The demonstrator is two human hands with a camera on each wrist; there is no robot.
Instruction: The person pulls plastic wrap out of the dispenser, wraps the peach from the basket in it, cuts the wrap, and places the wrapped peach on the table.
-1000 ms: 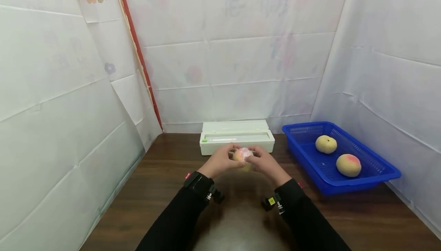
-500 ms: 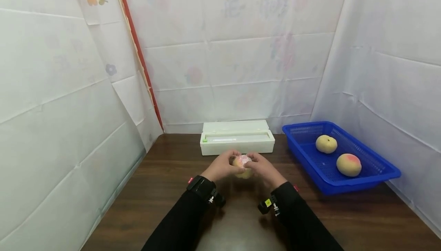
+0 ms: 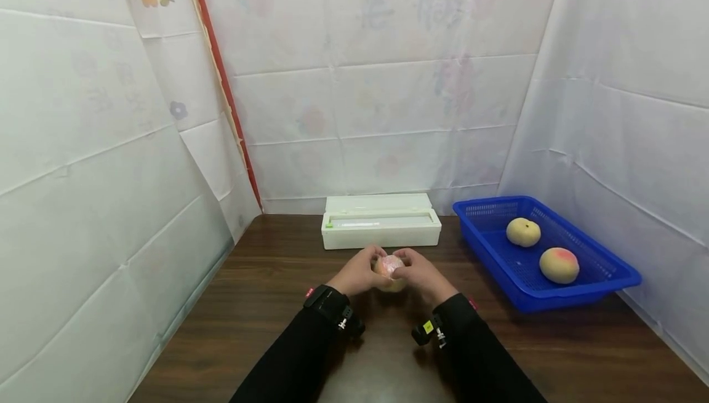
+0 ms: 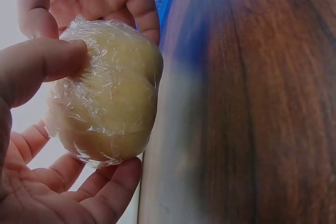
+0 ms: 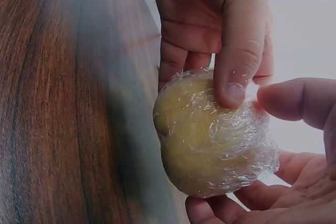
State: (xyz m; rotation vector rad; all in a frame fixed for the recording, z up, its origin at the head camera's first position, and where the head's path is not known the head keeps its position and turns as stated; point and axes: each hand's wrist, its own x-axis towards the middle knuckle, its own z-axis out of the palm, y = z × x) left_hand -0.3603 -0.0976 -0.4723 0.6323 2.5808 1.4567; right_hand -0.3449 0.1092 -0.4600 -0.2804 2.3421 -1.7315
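A peach (image 3: 390,266) wrapped in clear cling film is between my two hands, just in front of the white box. The film lies crinkled over its yellow skin, clearest on the peach (image 4: 118,93) in the left wrist view. My left hand (image 3: 359,272) grips one side, its thumb pressing the film and its fingers curled round beneath. From the other side my right hand (image 3: 423,274) holds the same peach (image 5: 202,140), thumb and fingers bent about it. Whether the peach touches the table cannot be made out.
Behind the hands stands a white cling film dispenser box (image 3: 382,237) with its lid up. To the right, a blue basket (image 3: 493,267) holds two unwrapped peaches, one yellow (image 3: 523,232) and one pink-topped (image 3: 559,266). White sheeting (image 3: 388,101) encloses the dark wooden table (image 3: 249,311).
Both hands have come down and slightly nearer with the wrapped peach, away from the white box. The basket and its peaches stay put.
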